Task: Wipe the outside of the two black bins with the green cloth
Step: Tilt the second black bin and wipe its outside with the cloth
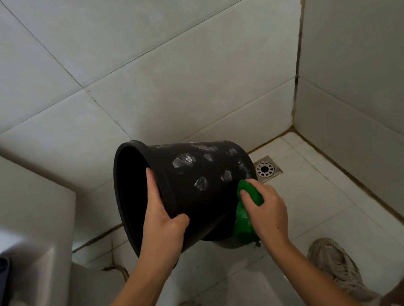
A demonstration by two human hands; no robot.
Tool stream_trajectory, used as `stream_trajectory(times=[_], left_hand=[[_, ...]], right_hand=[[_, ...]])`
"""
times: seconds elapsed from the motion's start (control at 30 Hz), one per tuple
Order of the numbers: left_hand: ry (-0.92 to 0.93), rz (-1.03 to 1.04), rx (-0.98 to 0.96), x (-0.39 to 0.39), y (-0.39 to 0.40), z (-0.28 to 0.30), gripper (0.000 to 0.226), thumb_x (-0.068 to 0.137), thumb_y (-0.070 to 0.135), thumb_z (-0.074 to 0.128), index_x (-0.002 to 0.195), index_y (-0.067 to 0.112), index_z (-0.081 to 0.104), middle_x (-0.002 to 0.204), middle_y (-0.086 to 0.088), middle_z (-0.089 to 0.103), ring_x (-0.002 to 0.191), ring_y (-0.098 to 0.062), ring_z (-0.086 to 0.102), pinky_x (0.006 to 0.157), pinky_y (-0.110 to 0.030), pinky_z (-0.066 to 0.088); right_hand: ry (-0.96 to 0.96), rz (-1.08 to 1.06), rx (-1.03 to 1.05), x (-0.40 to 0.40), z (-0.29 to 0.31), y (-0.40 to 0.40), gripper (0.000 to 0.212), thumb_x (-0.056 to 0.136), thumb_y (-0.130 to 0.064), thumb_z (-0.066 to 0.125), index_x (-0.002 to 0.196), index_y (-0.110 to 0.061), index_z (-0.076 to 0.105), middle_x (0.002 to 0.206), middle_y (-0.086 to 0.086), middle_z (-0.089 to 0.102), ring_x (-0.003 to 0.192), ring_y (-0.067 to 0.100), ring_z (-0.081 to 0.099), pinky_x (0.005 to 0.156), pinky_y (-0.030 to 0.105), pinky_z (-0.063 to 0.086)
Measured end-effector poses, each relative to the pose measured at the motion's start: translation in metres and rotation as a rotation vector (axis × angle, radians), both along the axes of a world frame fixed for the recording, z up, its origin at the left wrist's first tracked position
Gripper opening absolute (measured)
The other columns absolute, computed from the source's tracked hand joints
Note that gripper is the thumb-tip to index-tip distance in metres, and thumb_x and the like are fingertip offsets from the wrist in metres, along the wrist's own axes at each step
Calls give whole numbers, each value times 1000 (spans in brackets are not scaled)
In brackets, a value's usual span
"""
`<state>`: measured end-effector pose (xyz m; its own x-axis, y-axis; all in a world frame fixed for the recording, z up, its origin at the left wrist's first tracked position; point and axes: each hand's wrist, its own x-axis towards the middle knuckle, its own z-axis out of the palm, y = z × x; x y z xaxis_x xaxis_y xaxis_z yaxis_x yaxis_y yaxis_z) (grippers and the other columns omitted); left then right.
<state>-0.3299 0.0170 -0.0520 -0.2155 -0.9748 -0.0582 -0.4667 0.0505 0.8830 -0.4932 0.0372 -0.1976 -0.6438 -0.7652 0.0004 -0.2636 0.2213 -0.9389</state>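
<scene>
A black bin (193, 178) is tipped on its side in the air, its open mouth facing left toward me. White smudges dot its outer wall. My left hand (162, 219) grips the rim, fingers inside the mouth and thumb on the outside. My right hand (267, 210) holds the green cloth (246, 213) bunched against the lower right side of the bin, near its base. Only one bin is in view.
White tiled walls meet in a corner at the right. A round metal floor drain (266, 169) lies just behind the bin. A white fixture (28, 221) stands at the left. My two shoes (337, 268) are on the tiled floor below.
</scene>
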Motion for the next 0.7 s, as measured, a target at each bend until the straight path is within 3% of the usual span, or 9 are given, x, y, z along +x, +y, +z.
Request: stream_trajectory(times=[0.07,0.17,0.27,0.37,0.5,0.57,0.7], left_hand=[[-32,-34,10,-1,5,-2,100,81,-16,59,152,41,18,130,10,55,115,-3,56,92,-23,54],[-28,-35,2,-6,11,-2,86,85,-9,62,149,36,27,121,17,59,108,9,56,83,-7,50],[21,27,-53,-12,7,7,88,90,3,61,154,36,10,115,26,61,108,9,58,86,-12,51],[73,94,-58,-18,-7,17,89,93,13,61,154,39,1,108,28,58,103,5,62,77,-12,53],[149,147,15,-26,-25,23,54,94,18,60,142,28,39,121,11,61,110,-12,61,95,-39,53],[170,169,23,-31,-27,24,39,95,9,56,129,25,48,115,8,62,109,-16,61,96,-41,52],[159,151,-75,-35,-21,23,56,91,-1,53,139,25,42,121,7,61,112,-15,60,97,-39,52]], right_hand=[[-1,-12,5,2,-3,3,36,91,-31,62,127,-24,62,101,-3,61,87,9,54,65,10,33],[-1,-18,-4,4,-5,5,36,91,-30,63,126,-24,62,101,-3,61,87,10,56,65,10,35],[3,-23,-25,7,-4,5,36,91,-30,64,126,-24,63,101,-3,62,87,11,57,66,11,37],[13,-18,-35,7,-3,5,35,90,-30,64,125,-25,63,100,-3,62,85,9,56,65,10,37],[13,-6,-45,7,0,7,36,90,-29,65,125,-24,63,100,-5,61,86,8,56,67,10,37],[16,4,-58,7,2,8,36,90,-28,66,125,-24,63,100,-6,60,87,7,56,68,9,37],[50,8,-121,9,9,10,35,89,-25,67,124,-21,64,101,-6,61,87,1,55,68,3,40]])
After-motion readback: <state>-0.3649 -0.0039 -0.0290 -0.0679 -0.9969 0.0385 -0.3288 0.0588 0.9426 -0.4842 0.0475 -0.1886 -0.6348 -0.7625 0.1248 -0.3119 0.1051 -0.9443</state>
